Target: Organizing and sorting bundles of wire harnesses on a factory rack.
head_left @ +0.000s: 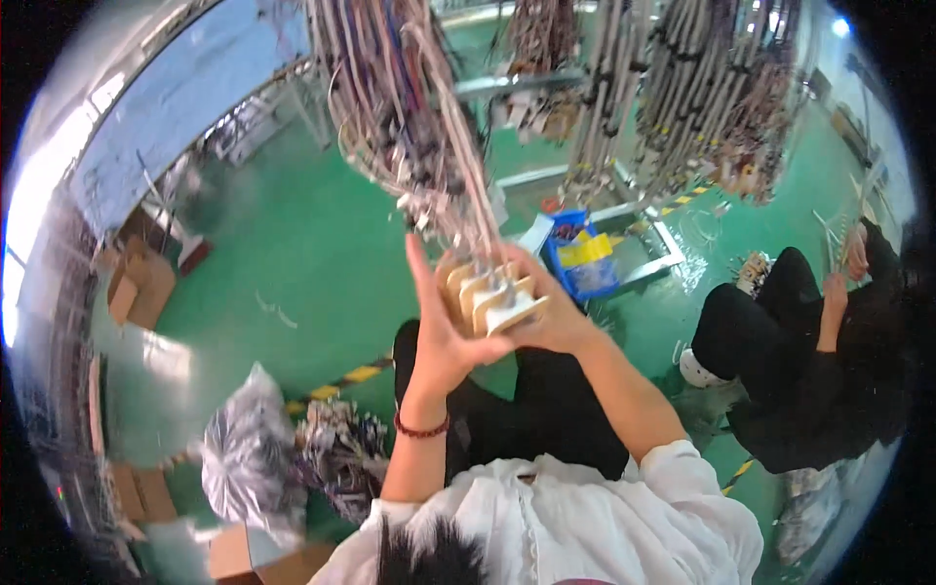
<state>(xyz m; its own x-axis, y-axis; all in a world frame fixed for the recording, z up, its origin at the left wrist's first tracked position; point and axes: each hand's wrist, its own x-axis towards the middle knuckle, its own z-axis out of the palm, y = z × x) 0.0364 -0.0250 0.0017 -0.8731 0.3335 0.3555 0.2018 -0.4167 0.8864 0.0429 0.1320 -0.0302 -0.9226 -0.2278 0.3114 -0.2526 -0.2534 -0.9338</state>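
Note:
A row of several cream, plate-like parts [499, 300] with grey centres sits between my two hands, in front of my lap. Pale wires [478, 219] run up from these parts into a thick hanging wire bundle [400, 97]. My left hand [444, 341] cups the row from the left, its thumb along the lower edge and a finger stretched upward. On the other side, my right hand [551, 310] closes round the right end, and some of its fingers are hidden behind the parts.
More wire harnesses [682, 97] hang at the far right above a metal frame [648, 258]. A blue bin [585, 263] stands beyond my right hand. At right, a co-worker [829, 361] sits handling thin pieces. Plastic bags [249, 453] and cardboard boxes [141, 283] lie at left.

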